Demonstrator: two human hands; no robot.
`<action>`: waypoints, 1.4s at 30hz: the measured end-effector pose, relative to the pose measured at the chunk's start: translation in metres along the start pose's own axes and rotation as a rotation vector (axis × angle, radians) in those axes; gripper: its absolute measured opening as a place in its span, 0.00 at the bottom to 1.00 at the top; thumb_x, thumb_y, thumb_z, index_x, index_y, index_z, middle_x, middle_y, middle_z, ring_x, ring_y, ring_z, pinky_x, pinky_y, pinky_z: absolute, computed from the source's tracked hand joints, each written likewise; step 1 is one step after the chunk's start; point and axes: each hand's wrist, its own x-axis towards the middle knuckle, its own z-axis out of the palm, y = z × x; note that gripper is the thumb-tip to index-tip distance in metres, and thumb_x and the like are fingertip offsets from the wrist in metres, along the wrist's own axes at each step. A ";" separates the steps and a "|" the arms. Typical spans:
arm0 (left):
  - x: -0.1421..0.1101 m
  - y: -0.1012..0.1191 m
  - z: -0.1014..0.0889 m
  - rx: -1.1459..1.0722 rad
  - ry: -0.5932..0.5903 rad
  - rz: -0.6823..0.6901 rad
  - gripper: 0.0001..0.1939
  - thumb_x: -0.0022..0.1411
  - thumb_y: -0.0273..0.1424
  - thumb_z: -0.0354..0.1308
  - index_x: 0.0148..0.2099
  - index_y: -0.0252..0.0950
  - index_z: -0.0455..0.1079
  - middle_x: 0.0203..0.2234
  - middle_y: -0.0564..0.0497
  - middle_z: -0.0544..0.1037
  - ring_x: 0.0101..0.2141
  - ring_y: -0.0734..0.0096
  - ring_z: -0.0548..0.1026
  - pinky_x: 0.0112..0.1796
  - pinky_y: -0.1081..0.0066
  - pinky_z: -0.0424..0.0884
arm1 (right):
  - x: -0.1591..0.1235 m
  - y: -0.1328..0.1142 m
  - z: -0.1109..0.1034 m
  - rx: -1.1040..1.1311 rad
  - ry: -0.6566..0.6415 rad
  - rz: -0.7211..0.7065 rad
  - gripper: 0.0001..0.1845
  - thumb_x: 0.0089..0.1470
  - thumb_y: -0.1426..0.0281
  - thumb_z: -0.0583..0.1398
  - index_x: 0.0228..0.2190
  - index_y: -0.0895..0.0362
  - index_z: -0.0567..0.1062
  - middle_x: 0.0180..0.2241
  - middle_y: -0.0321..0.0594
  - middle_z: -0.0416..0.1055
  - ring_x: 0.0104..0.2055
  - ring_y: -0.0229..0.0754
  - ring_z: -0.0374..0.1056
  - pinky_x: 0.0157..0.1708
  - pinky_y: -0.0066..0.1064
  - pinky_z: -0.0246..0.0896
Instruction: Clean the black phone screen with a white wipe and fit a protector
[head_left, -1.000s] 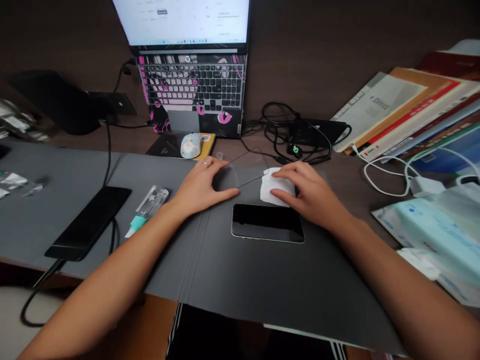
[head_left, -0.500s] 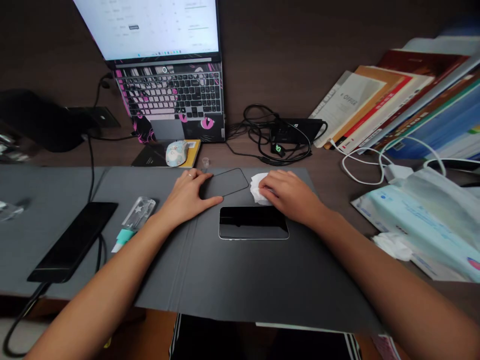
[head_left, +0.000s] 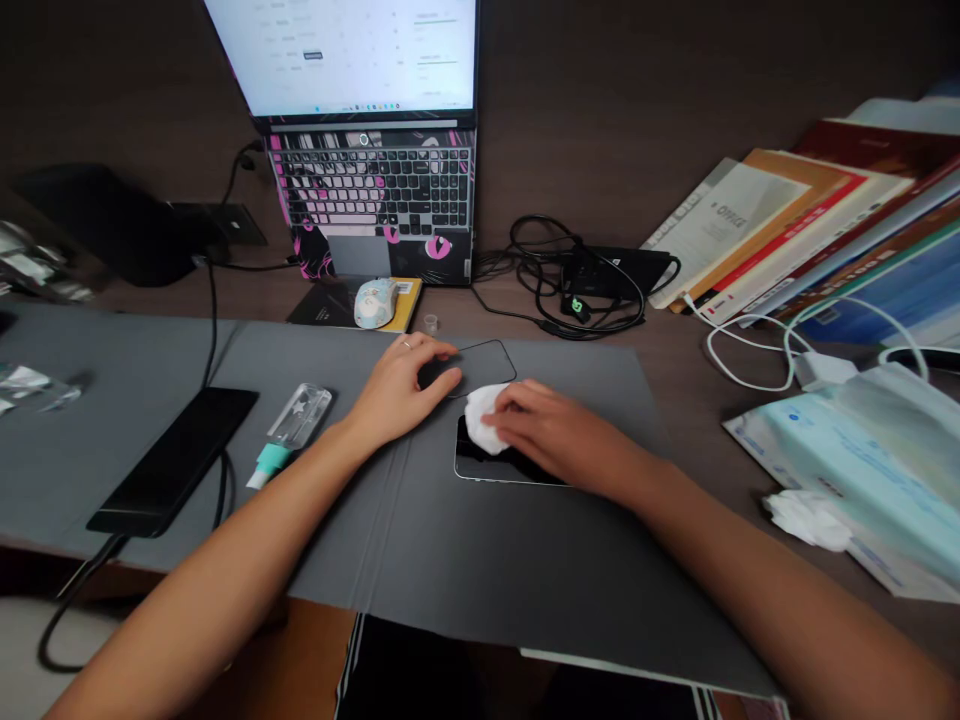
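Note:
My right hand [head_left: 551,430] pinches a crumpled white tissue [head_left: 482,420] over the left part of a smartphone [head_left: 495,466], which lies screen up on the grey desk mat [head_left: 480,560]. That hand hides much of the phone's right part. Behind the phone lies a clear screen protector with a thin black border [head_left: 487,362]. My left hand [head_left: 405,385], with a ring on one finger, rests at the protector's left end, thumb and fingers apart. Left of my left forearm lies a clear spray bottle with a mint-green neck [head_left: 300,418].
At the back stand a laptop [head_left: 371,190] and a patterned mouse [head_left: 375,303] on a notebook. Tangled black cables and a power adapter [head_left: 615,275] lie right of it. Leaning books [head_left: 780,230] and a tissue pack [head_left: 847,440] occupy the right. A black power bank or phone [head_left: 176,460] lies left.
My right hand has brought the tissue down and left, from behind the phone onto its screen. My left hand stays by the protector, thumb nearer its fingers. The view has shifted slightly.

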 end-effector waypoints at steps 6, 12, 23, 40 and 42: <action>0.000 0.001 0.002 -0.007 -0.020 0.002 0.12 0.69 0.37 0.57 0.50 0.38 0.74 0.40 0.48 0.79 0.43 0.61 0.75 0.47 0.59 0.71 | -0.005 0.013 -0.010 -0.157 0.227 0.190 0.16 0.69 0.69 0.51 0.41 0.58 0.78 0.40 0.47 0.73 0.44 0.47 0.67 0.47 0.39 0.64; 0.000 0.002 0.001 -0.017 -0.019 0.032 0.11 0.70 0.35 0.55 0.49 0.38 0.75 0.38 0.49 0.79 0.41 0.61 0.75 0.46 0.59 0.71 | -0.004 -0.014 -0.003 0.048 -0.021 -0.162 0.16 0.69 0.68 0.53 0.51 0.56 0.77 0.56 0.44 0.72 0.59 0.45 0.65 0.59 0.39 0.63; -0.001 0.003 0.003 -0.037 -0.064 0.050 0.12 0.72 0.34 0.53 0.50 0.38 0.75 0.39 0.48 0.80 0.41 0.62 0.74 0.46 0.59 0.70 | -0.006 -0.029 0.001 -0.036 -0.085 -0.236 0.19 0.70 0.59 0.54 0.49 0.57 0.77 0.56 0.42 0.73 0.61 0.46 0.66 0.61 0.39 0.62; -0.003 0.003 0.006 -0.070 -0.104 0.102 0.11 0.73 0.32 0.53 0.50 0.37 0.76 0.40 0.48 0.81 0.42 0.62 0.76 0.47 0.60 0.69 | -0.003 -0.032 0.005 -0.052 -0.080 -0.263 0.25 0.66 0.54 0.57 0.51 0.63 0.74 0.55 0.51 0.72 0.57 0.51 0.66 0.57 0.42 0.64; -0.003 0.002 0.006 -0.069 -0.102 0.108 0.11 0.73 0.32 0.53 0.50 0.37 0.75 0.41 0.48 0.81 0.42 0.62 0.76 0.47 0.60 0.69 | -0.003 -0.031 0.006 -0.038 -0.072 -0.282 0.24 0.68 0.55 0.56 0.52 0.62 0.74 0.56 0.49 0.72 0.58 0.49 0.66 0.58 0.41 0.63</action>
